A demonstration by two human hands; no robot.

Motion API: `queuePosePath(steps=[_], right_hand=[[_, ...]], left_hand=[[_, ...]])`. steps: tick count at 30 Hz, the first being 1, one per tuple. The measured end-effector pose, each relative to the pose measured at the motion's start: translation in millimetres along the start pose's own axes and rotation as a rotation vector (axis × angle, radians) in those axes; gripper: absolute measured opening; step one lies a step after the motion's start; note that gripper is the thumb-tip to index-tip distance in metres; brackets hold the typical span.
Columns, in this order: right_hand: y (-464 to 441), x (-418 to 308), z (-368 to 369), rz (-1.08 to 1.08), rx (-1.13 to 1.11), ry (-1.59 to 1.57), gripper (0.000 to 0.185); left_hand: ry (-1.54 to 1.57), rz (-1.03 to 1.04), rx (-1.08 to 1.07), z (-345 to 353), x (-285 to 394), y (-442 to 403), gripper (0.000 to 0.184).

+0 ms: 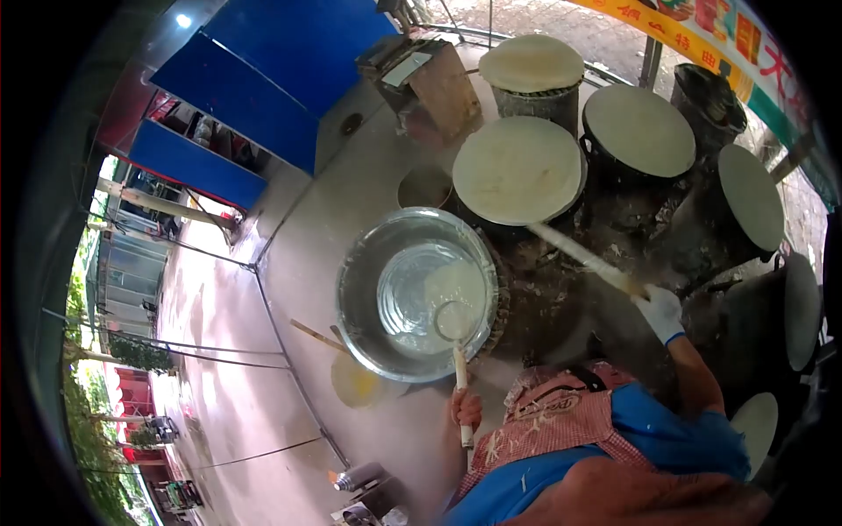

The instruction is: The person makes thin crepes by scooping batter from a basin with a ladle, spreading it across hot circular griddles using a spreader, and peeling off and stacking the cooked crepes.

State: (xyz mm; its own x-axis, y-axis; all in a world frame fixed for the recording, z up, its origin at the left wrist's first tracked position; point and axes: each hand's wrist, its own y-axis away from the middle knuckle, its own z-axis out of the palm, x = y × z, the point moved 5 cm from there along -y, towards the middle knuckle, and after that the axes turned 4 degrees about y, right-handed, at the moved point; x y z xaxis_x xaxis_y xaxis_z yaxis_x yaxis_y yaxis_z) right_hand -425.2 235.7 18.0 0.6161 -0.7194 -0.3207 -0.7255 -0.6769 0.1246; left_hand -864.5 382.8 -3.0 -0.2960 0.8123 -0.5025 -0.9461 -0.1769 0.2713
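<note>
My left hand (466, 408), bare, is wrapped round the pale handle of a ladle (461, 364). The ladle's round bowl rests over a pool of whitish batter (456, 287) in a large metal basin (355, 337). In a white glove, my right hand (660, 316) grips a long pale wooden stick (583, 259). The stick's far end meets the edge of a round griddle covered by a thin pale sheet (519, 171); whether a blade is fixed to that end I cannot tell. I wear a red checked apron (561, 416) over blue sleeves.
More round griddles with pale sheets stand in an arc: one at the back (531, 66), one to the right (640, 131), others further right. A stained box (438, 83) stands behind. A bucket with yellow contents (355, 383) sits left of the basin. A thermos (360, 476) is lower left.
</note>
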Motion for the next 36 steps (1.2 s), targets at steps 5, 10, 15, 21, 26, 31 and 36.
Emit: queuePosePath(steps=[5,10,15,21,26,31,36], right_hand=[[-75,-74,31,-0.200,0.026,-0.115,0.036],[-145,-171,42,-0.473,-0.100,0.157,0.077],[-216,-228,97,-0.825,-0.049,0.399,0.073],[-285,-254,76,-0.919,-0.266,0.476,0.044],[-395,-289,-87,-0.832,0.035,0.305,0.030],[-501,-279,-221,-0.618,0.017,-0.029,0.022],[-646,-246,-282,-0.610,0.125,-0.205,0.028]], left_hand=[[0.038,0.145,-0.011,1,-1,-25,0.023],[-0.492,0.376,0.119,-52,5,-31,0.034],[0.048,0.193,-0.065,-44,-8,-33,0.033],[0.093,0.286,0.065,-20,-5,-7,0.026],[0.122,0.303,0.069,5,-3,-33,0.022],[0.177,0.331,0.004,19,-9,-98,0.021],[0.296,0.528,-0.157,67,-48,-187,0.022]])
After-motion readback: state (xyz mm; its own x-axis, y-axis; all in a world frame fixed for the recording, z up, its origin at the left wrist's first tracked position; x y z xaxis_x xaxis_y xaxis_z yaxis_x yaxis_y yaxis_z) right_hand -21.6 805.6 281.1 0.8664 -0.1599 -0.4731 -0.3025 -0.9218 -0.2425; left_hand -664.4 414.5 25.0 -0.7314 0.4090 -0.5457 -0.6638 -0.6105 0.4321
